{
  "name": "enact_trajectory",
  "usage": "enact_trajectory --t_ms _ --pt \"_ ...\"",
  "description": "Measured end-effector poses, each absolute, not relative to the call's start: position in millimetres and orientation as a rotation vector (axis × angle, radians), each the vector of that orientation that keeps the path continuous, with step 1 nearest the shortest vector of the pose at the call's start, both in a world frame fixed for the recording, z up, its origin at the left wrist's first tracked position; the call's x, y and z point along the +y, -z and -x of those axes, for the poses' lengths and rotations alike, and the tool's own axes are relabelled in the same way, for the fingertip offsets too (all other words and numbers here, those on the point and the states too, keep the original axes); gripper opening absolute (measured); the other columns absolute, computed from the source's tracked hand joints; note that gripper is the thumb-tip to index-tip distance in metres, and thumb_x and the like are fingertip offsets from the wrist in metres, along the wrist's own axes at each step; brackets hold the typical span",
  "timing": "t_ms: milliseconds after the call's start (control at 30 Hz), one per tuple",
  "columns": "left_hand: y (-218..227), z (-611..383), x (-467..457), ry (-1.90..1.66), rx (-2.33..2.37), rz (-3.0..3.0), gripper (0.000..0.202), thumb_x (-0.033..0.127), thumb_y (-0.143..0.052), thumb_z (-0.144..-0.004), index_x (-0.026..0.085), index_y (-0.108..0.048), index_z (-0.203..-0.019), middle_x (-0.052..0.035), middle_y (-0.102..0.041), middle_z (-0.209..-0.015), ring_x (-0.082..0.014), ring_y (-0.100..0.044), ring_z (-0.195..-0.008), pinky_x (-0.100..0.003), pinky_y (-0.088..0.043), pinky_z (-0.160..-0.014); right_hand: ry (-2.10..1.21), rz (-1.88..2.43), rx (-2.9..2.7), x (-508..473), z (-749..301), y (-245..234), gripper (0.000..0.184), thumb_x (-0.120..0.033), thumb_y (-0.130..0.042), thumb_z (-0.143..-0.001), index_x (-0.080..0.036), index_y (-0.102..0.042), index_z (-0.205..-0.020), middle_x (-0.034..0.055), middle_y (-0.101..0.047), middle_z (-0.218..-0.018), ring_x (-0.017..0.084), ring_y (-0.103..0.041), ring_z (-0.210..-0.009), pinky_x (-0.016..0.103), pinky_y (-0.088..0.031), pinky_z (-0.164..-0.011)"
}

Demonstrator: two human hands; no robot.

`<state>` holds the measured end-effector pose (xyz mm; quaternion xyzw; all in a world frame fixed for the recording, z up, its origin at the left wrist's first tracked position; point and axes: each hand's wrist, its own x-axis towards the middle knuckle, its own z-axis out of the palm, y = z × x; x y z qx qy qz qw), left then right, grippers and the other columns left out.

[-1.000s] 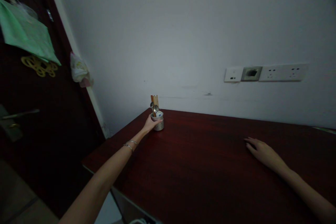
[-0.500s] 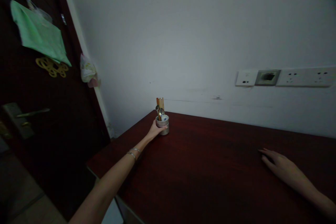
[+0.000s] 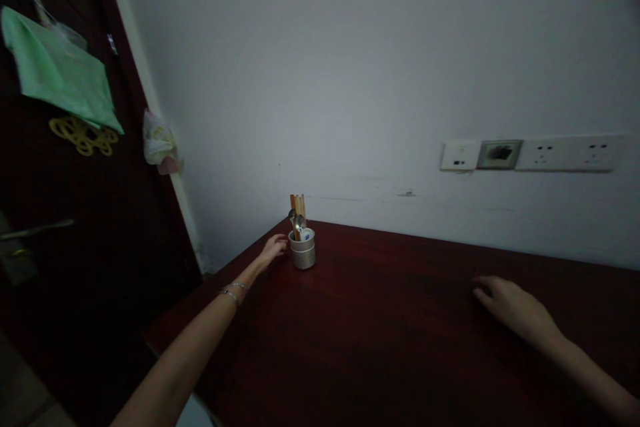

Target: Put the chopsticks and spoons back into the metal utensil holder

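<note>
A grey metal utensil holder with small holes in its side stands upright near the table's back left corner. Chopsticks, metal spoons and a white spoon with blue marks stick up from it. Just left of the holder is my left hand, bracelets on its wrist; its fingers are apart and hold nothing. Far to the right, my right hand rests low over the tabletop, fingers loosely bent and apart, with nothing visible in it.
The dark red table meets a white wall with a row of sockets. At the left are a dark door, a green cloth hanging on it, and a plastic bag by the frame.
My left hand has let go of the utensil holder and drawn away to its left. My right hand has shifted slightly left in view, its fingers more bent. The view has turned a little.
</note>
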<state>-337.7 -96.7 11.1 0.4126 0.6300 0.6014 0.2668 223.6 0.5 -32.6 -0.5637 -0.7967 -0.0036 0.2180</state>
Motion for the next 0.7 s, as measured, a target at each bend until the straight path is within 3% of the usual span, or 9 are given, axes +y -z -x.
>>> enact_trajectory --t_ms 200,433,700 --pt "-1.2 320.9 -70.0 -2.062 1.589 -0.552 0.014 0.021 -0.049 -0.068 0.014 -0.056 -0.077 -0.0093 -0.063 -0.076 -0.0174 -0.062 -0.071 -0.031 -0.049 -0.067 -0.294 1.235 -2.170 -8.5 -105.1 -30.6 0.037 -0.034 -0.044 -0.074 -0.016 -0.064 -0.099 0.0083 -0.065 -0.100 0.023 -0.060 -0.092 0.031 -0.045 -0.081" --pt "11.8 304.9 -58.9 -2.283 1.818 -0.437 0.015 0.018 -0.044 -0.066 0.016 -0.058 -0.073 -0.0031 -0.059 -0.062 -0.0149 -0.058 -0.057 -0.025 -0.046 -0.051 -0.676 0.791 -2.141 -22.5 10.5 -75.7 0.031 -0.031 -0.049 -0.073 -0.014 -0.066 -0.093 0.0072 -0.067 -0.094 0.019 -0.061 -0.087 0.029 -0.044 -0.081" --pt "10.1 306.0 -59.9 -2.426 1.687 -0.348 0.014 0.014 -0.044 -0.062 0.012 -0.057 -0.069 -0.0005 -0.055 -0.054 -0.0129 -0.053 -0.046 -0.023 -0.040 -0.043 -0.881 0.670 -1.939 -4.7 103.2 -92.2 0.027 -0.028 -0.053 -0.071 -0.010 -0.068 -0.086 0.0087 -0.069 -0.085 0.017 -0.062 -0.079 0.025 -0.045 -0.071"
